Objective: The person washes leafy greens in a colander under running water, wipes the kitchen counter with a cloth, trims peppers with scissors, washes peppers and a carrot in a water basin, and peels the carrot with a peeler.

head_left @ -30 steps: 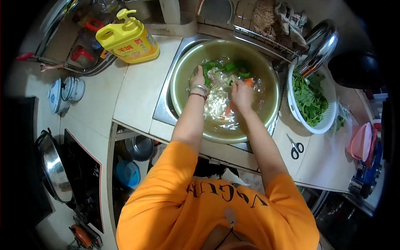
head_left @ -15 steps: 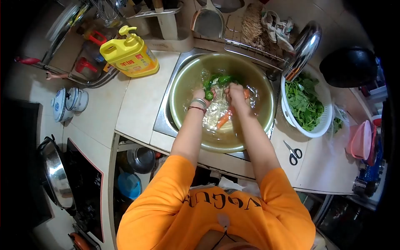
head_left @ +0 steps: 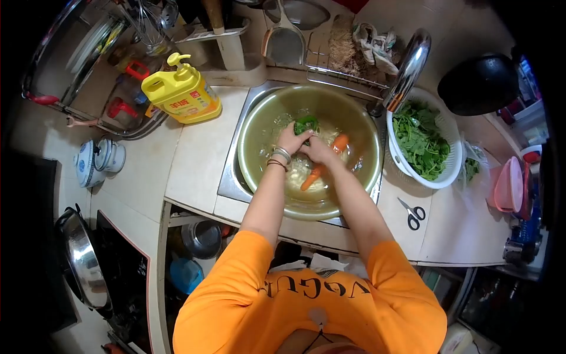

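Observation:
A large, gold-toned basin (head_left: 250,121) of water sits in the sink. Inside it, my left hand (head_left: 292,139), with bangles at the wrist, is closed round green peppers (head_left: 306,123). My right hand (head_left: 319,149) meets it from the right, its fingers curled in against the same green bunch and partly hidden by the left hand. An orange carrot (head_left: 340,143) lies in the water right of my hands, and another carrot (head_left: 312,177) lies nearer to me.
The tap (head_left: 408,71) arches over the basin's right side. Leafy greens (head_left: 421,141) fill a white colander (head_left: 453,165), with scissors (head_left: 412,213) lying nearby. A yellow pump bottle (head_left: 184,94) stands left of the sink. A wok (head_left: 82,259) is at the far left.
My hands were apart, with green peppers between and under them; now they are together over the peppers. The right hand has moved left and towards me. The view has shifted slightly.

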{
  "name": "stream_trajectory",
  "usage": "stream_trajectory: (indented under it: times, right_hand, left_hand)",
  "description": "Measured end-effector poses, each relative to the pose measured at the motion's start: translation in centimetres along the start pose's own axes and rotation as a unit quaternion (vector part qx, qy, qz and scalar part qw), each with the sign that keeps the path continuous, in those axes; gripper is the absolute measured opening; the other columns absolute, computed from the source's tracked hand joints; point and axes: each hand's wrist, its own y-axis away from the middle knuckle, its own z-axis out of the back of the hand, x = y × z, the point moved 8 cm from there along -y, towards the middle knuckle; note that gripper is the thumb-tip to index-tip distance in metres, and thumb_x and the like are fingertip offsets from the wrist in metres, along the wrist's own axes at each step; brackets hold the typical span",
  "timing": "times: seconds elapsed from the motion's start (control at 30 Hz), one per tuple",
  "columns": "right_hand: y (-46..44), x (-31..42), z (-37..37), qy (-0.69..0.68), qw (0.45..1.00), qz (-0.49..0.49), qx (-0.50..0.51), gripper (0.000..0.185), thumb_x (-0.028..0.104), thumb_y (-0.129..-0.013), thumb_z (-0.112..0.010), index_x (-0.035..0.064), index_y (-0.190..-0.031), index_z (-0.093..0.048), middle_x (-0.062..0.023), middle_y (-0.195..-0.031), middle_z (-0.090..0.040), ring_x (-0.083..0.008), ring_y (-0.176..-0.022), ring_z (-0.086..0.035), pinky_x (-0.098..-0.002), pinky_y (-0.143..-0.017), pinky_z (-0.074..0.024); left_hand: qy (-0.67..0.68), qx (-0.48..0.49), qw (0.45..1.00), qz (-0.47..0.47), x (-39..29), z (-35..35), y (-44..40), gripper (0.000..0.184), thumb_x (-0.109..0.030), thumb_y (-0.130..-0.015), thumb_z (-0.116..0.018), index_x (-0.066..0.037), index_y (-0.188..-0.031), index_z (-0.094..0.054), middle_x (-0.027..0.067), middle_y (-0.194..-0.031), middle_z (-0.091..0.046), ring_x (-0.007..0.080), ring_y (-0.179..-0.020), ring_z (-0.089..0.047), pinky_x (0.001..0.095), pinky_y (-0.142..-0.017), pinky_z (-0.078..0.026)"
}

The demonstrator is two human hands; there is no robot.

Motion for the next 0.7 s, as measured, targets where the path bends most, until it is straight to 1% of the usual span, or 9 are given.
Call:
stream_trajectory:
  times: [0.07, 0.13, 0.2, 0.27, 0.37, 0.43, 0.6, 0.67, 0.7]
  right_hand:
    - [1.2, 0.9, 0.6, -0.027, 0.999, 0.001, -0.035, 0.042, 0.026, -0.075, -0.062, -0.0057, -0.101, -0.053, -0.0203, -0.094, -0.059, -0.0273, -0.085, -0.058, -0.0343, -0.077, -0.0429]
    - [2.3, 1.4, 1.1, -0.133, 0.99, -0.012, -0.048, 0.037, 0.02, -0.076, -0.061, -0.0055, -0.102, -0.053, -0.0186, -0.088, -0.061, -0.022, -0.081, -0.058, -0.0327, -0.075, -0.0433]
    - [3.0, -0.3, -0.1, -0.171, 0.98, -0.094, -0.035, 0.027, 0.018, -0.078, -0.058, -0.0045, -0.092, -0.057, -0.016, -0.075, -0.06, -0.0204, -0.072, -0.058, -0.0332, -0.066, -0.0436]
    - [3.4, -0.3, 0.4, 0.104, 0.986, -0.099, -0.088, 0.022, 0.015, -0.08, -0.054, -0.004, -0.09, -0.056, -0.0175, -0.075, -0.059, -0.024, -0.072, -0.058, -0.0327, -0.065, -0.044]
    - [3.1, -0.6, 0.6, -0.038, 0.985, -0.047, -0.163, 0.02, 0.013, -0.081, -0.051, -0.0046, -0.088, -0.056, -0.0204, -0.079, -0.059, -0.0292, -0.075, -0.059, -0.0335, -0.068, -0.0447]
    - [3.6, 0.8, 1.3, -0.018, 0.986, -0.024, -0.163, 0.019, 0.012, -0.08, -0.051, -0.0047, -0.087, -0.055, -0.0202, -0.081, -0.059, -0.0303, -0.076, -0.058, -0.034, -0.069, -0.0447]
    - [3.2, 0.7, 0.3, -0.014, 0.992, 0.011, -0.122, 0.017, 0.011, -0.079, -0.05, -0.0036, -0.085, -0.056, -0.0199, -0.082, -0.059, -0.0316, -0.074, -0.058, -0.0349, -0.068, -0.0442]
    - [3.9, 2.3, 0.5, 0.007, 0.994, 0.015, -0.107, 0.016, 0.011, -0.077, -0.05, -0.0018, -0.083, -0.058, -0.0201, -0.077, -0.059, -0.0309, -0.071, -0.058, -0.0347, -0.066, -0.0441]
    - [3.9, 2.6, 0.6, 0.011, 0.993, 0.011, -0.117, 0.016, 0.012, -0.076, -0.051, -0.0013, -0.081, -0.059, -0.0212, -0.074, -0.058, -0.0319, -0.07, -0.058, -0.0352, -0.066, -0.0443]
  left_hand:
    - [0.026, -0.008, 0.999, -0.016, 3.5, -1.9, -2.0, 0.032, -0.022, -0.076, -0.06, 0.0, -0.099, -0.053, 0.0173, -0.088, -0.06, 0.0293, -0.079, -0.058, 0.0365, -0.074, -0.044]
    - [0.25, -0.045, 0.966, 0.055, 4.3, -1.7, -2.4, 0.027, -0.016, -0.078, -0.058, 0.002, -0.097, -0.05, 0.0127, -0.078, -0.058, 0.0203, -0.067, -0.058, 0.0292, -0.06, -0.046]
    - [0.277, -0.05, 0.955, 0.088, 4.8, -1.9, -2.4, 0.021, -0.01, -0.078, -0.056, 0.003, -0.092, -0.048, 0.0107, -0.072, -0.056, 0.0192, -0.061, -0.057, 0.0282, -0.054, -0.046]
    - [0.507, -0.036, 0.85, 0.139, 5.8, -2.8, -2.4, 0.015, -0.004, -0.078, -0.051, 0.005, -0.088, -0.046, 0.0121, -0.07, -0.054, 0.0218, -0.061, -0.056, 0.0311, -0.053, -0.047]
    - [0.62, -0.002, 0.761, 0.191, 6.1, -3.6, -1.8, 0.017, -0.007, -0.077, -0.048, 0.006, -0.087, -0.045, 0.0143, -0.069, -0.052, 0.0261, -0.062, -0.055, 0.0377, -0.058, -0.048]
    - [0.666, 0.04, 0.691, 0.28, 6.5, -5.6, -1.3, 0.019, -0.013, -0.076, -0.047, 0.002, -0.088, -0.045, 0.0127, -0.067, -0.051, 0.0271, -0.061, -0.054, 0.0413, -0.063, -0.047]
    - [0.623, 0.033, 0.72, 0.303, 6.1, -5.5, -0.5, 0.021, -0.023, -0.079, -0.056, -0.006, -0.087, -0.048, 0.0071, -0.059, -0.048, 0.0213, -0.057, -0.052, 0.0377, -0.054, -0.047]
    - [0.655, 0.079, 0.683, 0.313, 8.6, -7.5, -1.8, 0.026, -0.03, -0.077, -0.06, -0.008, -0.084, -0.049, 0.0038, -0.057, -0.046, 0.0177, -0.052, -0.049, 0.0335, -0.047, -0.044]
    - [0.598, 0.019, 0.736, 0.318, 8.2, -6.1, -1.1, 0.024, -0.03, -0.077, -0.061, -0.009, -0.082, -0.05, 0.0025, -0.057, -0.045, 0.0157, -0.048, -0.046, 0.0293, -0.043, -0.039]
